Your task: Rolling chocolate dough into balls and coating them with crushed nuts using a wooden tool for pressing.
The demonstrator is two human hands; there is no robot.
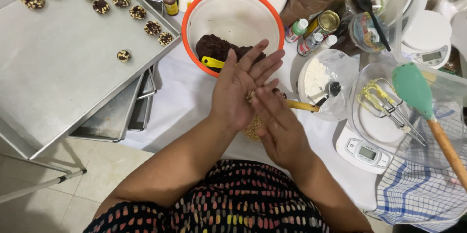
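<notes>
Head view: the left hand [239,89] lies flat, fingers spread and released, palm up above the table's near edge. The right hand [277,126] crosses it, fingers curled over a small crumb-coated dough ball [251,97], which sits between both palms, touching each. Just beyond the fingertips stands the orange-rimmed bowl [189,16] of dark dough [216,47]; the baking tray [63,72] lies left.

The person wore a black dress [233,204] with many small coloured spots; both arms were bare.
</notes>
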